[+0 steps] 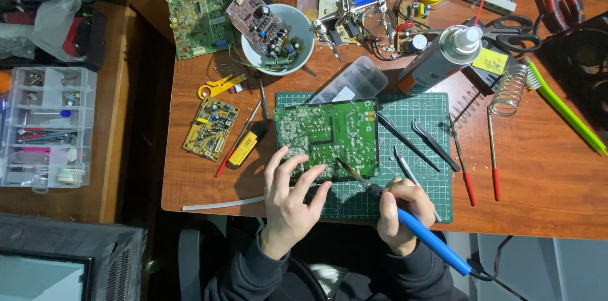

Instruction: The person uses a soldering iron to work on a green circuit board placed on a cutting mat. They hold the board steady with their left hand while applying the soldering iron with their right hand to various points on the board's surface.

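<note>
Fingers (288,165) of the left hand (290,203) lie spread and flat, their tips pressing the near edge of the green circuit board (329,131), which sits solder side up on the green cutting mat (418,117) at the middle of the wooden desk (544,168); the right hand (404,212) is curled tight around one blue-handled soldering iron (411,222), held like a pen, its tip touching the board's lower right part. Both wrists come up from the bottom edge in dark sleeves, the left forearm angled slightly rightward, the right one leaning leftward. Counted around them: three more loose boards lie on the left side of the desk, one green (196,16), one yellow (211,128), one brownish one propped in a white bowl (297,35). On the mat's right half lie three dark tweezers or probes (434,144), and past its edge two red-handled tools (493,168). One spray can (437,60) lies tilted above the mat, one pair of black scissors (516,32) beyond it
</note>
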